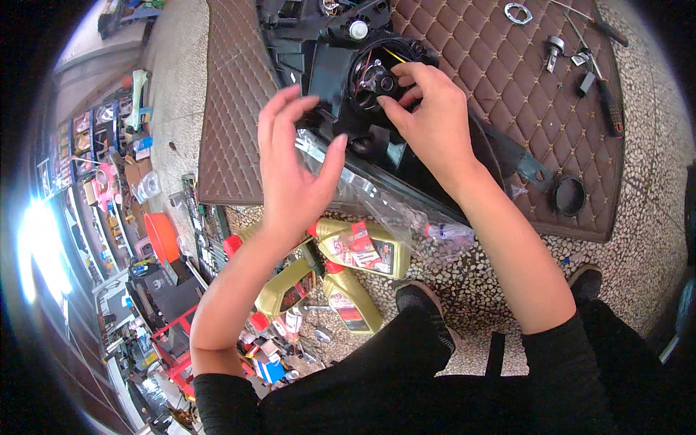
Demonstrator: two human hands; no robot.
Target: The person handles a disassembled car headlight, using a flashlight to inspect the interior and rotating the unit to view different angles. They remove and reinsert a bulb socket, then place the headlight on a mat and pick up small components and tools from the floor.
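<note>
A black car headlight housing lies back side up on a brown quilted mat. In its round opening sits a dark bulb holder, with thin red and yellow wires beside it. My right hand reaches in from the right, its thumb and fingers curled at the holder's right side; the fingertips are partly hidden in the opening. My left hand hovers over the housing's near left edge, fingers spread, holding nothing. Under the housing's near edge shows a clear plastic bag.
On the mat's right lie screwdrivers, a metal-based bulb, a silver ring and a black round cap. Several gold bottles lie on the speckled floor near my feet. Cluttered shelves line the left.
</note>
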